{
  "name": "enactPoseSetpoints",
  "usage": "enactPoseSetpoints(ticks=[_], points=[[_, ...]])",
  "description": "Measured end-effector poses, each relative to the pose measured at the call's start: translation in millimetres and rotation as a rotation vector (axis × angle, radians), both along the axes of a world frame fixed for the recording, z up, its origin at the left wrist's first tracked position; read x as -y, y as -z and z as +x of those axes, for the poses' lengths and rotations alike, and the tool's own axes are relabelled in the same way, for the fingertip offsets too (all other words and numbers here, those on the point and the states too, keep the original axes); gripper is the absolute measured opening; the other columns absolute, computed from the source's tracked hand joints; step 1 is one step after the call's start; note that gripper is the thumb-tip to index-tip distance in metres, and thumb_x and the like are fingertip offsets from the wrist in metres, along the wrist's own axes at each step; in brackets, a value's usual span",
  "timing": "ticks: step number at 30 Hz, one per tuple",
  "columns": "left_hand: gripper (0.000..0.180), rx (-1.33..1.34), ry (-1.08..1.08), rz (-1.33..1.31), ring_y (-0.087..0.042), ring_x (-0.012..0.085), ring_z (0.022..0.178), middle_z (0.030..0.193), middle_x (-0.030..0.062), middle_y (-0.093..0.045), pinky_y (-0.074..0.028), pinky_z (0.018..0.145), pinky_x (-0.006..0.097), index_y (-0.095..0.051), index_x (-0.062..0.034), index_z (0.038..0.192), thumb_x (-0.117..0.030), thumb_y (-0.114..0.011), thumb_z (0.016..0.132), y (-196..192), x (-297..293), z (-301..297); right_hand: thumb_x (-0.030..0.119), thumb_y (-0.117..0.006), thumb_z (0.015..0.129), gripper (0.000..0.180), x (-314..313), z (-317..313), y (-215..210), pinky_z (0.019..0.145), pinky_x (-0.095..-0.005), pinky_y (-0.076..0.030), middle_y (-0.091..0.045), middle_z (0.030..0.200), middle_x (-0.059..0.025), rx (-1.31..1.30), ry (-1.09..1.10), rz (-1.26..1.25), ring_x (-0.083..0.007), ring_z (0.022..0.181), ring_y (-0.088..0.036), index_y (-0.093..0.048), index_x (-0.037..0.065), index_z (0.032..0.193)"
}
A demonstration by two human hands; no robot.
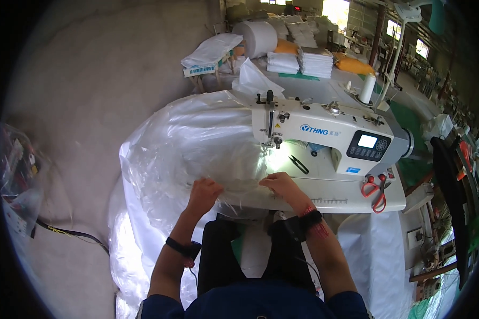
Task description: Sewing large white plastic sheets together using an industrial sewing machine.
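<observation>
A large heap of thin, see-through white plastic sheeting [197,127] covers the left part of the sewing machine's table and hangs over its edge. My left hand [204,194] is closed, pinching the sheeting's near edge. To the right, my right hand [282,185] also pinches this edge, just in front of the needle area. The white sewing machine [314,127] stands beyond my right hand, and its lamp lights the needle. Black thread snips [299,165] lie on the bed right of the needle. The fingertips' exact grip is partly lost in the film.
Red-handled scissors [377,192] lie at the table's right end. A white thread cone [367,89] stands behind the machine. Stacked white sheets [315,63] and a big white roll [255,39] sit farther back. A bag of items [20,173] and a black cable [72,232] are on the left.
</observation>
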State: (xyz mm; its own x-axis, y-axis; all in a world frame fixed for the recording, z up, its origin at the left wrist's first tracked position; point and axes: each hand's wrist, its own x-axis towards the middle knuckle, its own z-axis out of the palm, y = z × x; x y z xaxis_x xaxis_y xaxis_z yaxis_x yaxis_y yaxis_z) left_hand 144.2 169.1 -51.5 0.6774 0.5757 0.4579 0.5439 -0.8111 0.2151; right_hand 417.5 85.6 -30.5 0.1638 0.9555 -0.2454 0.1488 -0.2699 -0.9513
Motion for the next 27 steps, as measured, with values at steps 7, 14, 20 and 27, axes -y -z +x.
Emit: enactPoseSetpoints(ticks=[7, 14, 20, 27], points=[[0.008, 0.218, 0.093, 0.055, -0.054, 0.0262, 0.092, 0.093, 0.0037, -0.060, -0.039, 0.082, 0.041, -0.063, -0.0115, 0.081, -0.019, -0.062, 0.079, -54.1, -39.0, 26.9, 0.024, -0.070, 0.074, 0.018, -11.5, -0.3, -4.2, 0.052, -0.0294, -0.044, -0.064, 0.070, -0.0052, 0.365, 0.196, 0.226, -0.0163, 0.051, -0.054, -0.069, 0.006, 0.076], [0.015, -0.126, 0.046, -0.086, -0.056, 0.0284, 0.092, 0.087, 0.0068, -0.062, -0.042, 0.081, 0.043, -0.063, -0.0085, 0.074, -0.023, -0.062, 0.078, -32.8, -63.6, 27.5, 0.025, -0.069, 0.075, 0.017, -10.5, -6.8, -1.1, 0.061, -0.0330, -0.050, -0.065, 0.101, -0.0069, 0.831, 0.048, 0.598, -0.0243, 0.065, -0.063, -0.067, 0.008, 0.073], [0.019, -0.085, 0.120, -0.210, -0.056, 0.0318, 0.088, 0.086, 0.0098, -0.062, -0.045, 0.079, 0.042, -0.064, -0.0055, 0.074, -0.024, -0.061, 0.078, -23.9, -53.8, 28.0, 0.030, -0.060, 0.083, 0.025, -8.4, 4.7, 14.7, 0.061, -0.0368, -0.049, -0.065, 0.073, -0.0119, 0.746, 0.222, 0.297, -0.0302, 0.063, -0.061, -0.066, 0.006, 0.078], [0.016, -0.021, -0.076, -0.241, -0.056, 0.0327, 0.088, 0.087, 0.0122, -0.061, -0.045, 0.078, 0.042, -0.064, -0.0058, 0.077, -0.022, -0.063, 0.075, -26.9, -70.6, 36.3, 0.023, -0.059, 0.084, 0.025, -26.5, 17.4, 3.0, 0.050, -0.0322, -0.047, -0.064, 0.061, -0.0095, 0.370, 0.199, 0.094, -0.0184, 0.045, -0.058, -0.064, 0.000, 0.077]])
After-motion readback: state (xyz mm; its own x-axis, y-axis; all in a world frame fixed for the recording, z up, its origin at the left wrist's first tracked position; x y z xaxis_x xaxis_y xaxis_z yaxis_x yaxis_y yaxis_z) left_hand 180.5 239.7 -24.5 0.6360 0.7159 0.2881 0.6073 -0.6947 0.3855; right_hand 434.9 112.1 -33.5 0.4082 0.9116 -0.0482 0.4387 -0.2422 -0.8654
